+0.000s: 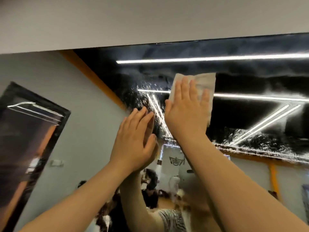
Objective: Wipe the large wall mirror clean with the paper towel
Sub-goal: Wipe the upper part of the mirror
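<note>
While the right hand [185,111] presses the paper towel [203,84] flat against the upper part of the wall mirror [250,77] with straight, slightly spread fingers [192,87], the left hand [133,139] lies open on the glass just beside it. Its fingers are straight and close together, holding nothing, and droplets [267,141] speckle the mirror nearby.
</note>
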Demonstrator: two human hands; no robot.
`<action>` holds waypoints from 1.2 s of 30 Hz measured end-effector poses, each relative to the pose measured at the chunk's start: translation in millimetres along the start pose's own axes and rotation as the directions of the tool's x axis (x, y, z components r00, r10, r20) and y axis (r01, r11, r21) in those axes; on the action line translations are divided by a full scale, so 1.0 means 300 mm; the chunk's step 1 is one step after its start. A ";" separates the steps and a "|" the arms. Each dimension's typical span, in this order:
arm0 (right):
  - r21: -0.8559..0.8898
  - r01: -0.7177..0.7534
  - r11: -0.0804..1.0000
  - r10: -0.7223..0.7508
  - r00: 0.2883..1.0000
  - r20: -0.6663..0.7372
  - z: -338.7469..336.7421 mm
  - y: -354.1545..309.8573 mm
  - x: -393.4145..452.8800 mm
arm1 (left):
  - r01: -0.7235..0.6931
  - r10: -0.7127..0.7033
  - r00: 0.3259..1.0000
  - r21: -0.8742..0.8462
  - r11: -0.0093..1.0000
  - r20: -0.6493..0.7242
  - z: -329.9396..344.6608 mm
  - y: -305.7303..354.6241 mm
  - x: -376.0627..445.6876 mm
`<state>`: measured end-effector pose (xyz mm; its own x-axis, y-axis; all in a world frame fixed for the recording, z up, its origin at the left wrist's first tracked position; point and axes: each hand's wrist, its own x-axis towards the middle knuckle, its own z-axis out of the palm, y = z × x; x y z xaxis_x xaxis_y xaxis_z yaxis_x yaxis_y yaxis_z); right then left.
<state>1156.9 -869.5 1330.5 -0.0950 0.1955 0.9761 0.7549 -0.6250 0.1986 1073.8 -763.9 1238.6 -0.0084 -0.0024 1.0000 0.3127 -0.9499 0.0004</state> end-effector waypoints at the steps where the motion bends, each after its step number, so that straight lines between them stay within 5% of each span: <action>1: 0.003 0.002 1.000 -0.002 1.000 0.002 0.000 -0.001 0.001 | 0.001 -0.001 1.000 0.000 1.000 0.003 -0.002 0.002 0.000; 20: -0.018 -0.052 0.998 0.052 0.999 -0.004 -0.020 -0.013 -0.011 | -0.018 0.022 0.996 -0.045 0.999 0.086 -0.022 0.008 0.008; 24: -0.032 -0.068 0.997 0.069 0.996 0.047 -0.040 -0.026 -0.022 | -0.218 0.235 0.951 -0.101 0.971 0.201 -0.116 -0.082 0.018; 27: -0.068 -0.095 0.993 0.097 0.995 0.030 -0.047 -0.041 -0.030 | -0.518 0.484 0.834 0.074 0.852 0.266 -0.204 -0.285 0.006; 29: -0.083 -0.113 0.990 0.118 0.992 0.051 -0.051 -0.057 -0.027 | -0.568 0.515 0.805 0.135 0.812 0.294 -0.258 -0.457 -0.018; 32: -0.068 -0.161 0.985 0.167 0.981 0.103 -0.058 -0.075 -0.026 | -0.519 0.456 0.844 0.213 0.828 0.282 -0.313 -0.671 -0.032; 36: -0.052 -0.204 0.978 0.208 0.973 0.098 -0.067 -0.105 -0.032 | -0.281 0.253 0.950 0.147 0.948 0.184 -0.303 -0.777 -0.030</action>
<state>1121.2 -866.9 1316.6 0.1285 0.1344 0.9826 0.7240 -0.6898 -0.0003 914.7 -571.0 1228.8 0.2461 -0.1852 0.9514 0.4389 -0.8539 -0.2797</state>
